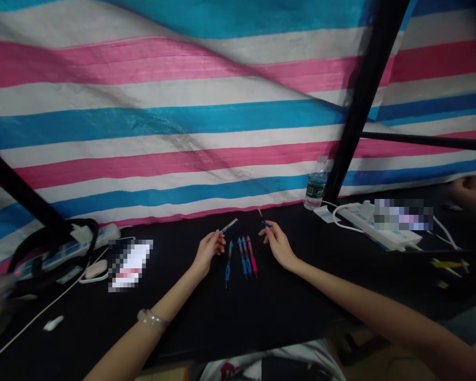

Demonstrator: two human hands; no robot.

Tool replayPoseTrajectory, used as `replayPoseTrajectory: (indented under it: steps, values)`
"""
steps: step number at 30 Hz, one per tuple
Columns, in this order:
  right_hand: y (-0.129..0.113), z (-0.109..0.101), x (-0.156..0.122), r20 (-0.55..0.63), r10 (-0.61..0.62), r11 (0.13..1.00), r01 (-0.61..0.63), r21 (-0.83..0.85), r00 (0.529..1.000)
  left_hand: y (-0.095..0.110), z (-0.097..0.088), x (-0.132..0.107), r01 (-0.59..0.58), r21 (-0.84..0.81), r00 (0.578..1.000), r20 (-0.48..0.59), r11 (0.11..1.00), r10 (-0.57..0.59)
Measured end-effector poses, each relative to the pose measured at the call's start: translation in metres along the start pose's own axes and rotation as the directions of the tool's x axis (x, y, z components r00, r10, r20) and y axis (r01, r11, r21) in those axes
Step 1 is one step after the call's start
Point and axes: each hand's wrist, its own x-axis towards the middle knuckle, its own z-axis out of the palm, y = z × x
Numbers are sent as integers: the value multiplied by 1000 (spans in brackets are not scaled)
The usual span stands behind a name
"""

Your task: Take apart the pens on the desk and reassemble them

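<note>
And we're live: the left forearm point(154, 317) and right forearm point(373, 312) sweep in from the bottom of the view, angling toward each other! The left hand point(209, 251) is raised at the wrist and curled into a tight pinch. Over on the other side, the right hand point(275, 243) answers with a pinch of its own, reaching forward. They hover near each other, not touching!

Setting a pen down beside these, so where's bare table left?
Bare black tabletop lies below the pens, between the left forearm and right forearm. A smaller patch sits between the left hand and the blurred white item. It's crowded around the power strip at left, the one at right, and the cables.
</note>
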Motion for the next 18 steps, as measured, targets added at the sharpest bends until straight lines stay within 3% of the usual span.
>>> replayPoseTrajectory:
  steps: [18]
  values:
    - [-9, 0, -2, 11, -119, 992, 119, -34, 993, 2, 0, -1, 4, 31, 999, 52, 1000, -5]
